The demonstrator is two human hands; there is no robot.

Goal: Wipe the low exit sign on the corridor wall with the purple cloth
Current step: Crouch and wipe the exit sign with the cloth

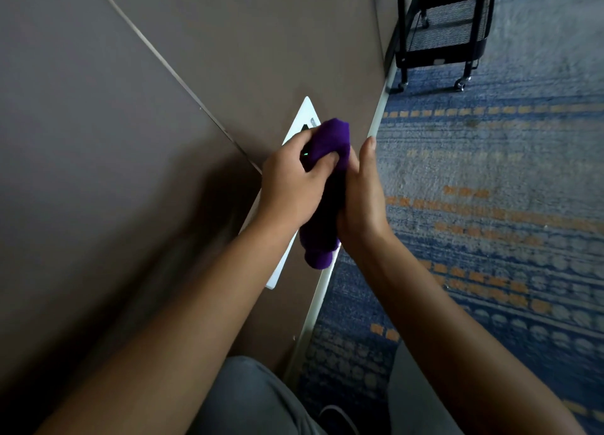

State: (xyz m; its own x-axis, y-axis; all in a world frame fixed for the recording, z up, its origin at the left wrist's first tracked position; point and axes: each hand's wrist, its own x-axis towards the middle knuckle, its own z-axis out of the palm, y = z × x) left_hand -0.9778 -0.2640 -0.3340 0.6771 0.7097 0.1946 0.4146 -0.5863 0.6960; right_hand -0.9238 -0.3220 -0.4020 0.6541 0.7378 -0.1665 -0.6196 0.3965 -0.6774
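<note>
The sign (302, 120), a white plate set low on the brown wall (114, 140) just above the skirting, is largely covered by the cloth (330, 160). The cloth is bunched between both hands in front of the sign. The left hand (291, 186) curls its fingers into the cloth; the right hand (361, 199) clasps its other side, thumb extended. A black mesh cart (447, 25) stands well apart on the blue carpet (490, 173).

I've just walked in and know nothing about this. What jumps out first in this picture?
The purple cloth at centre, bunched between the left hand and right hand. Behind it, a white exit sign sits low on the brown wall, mostly covered. At upper right, a black wheeled cart stands on blue and orange patterned carpet.
</note>
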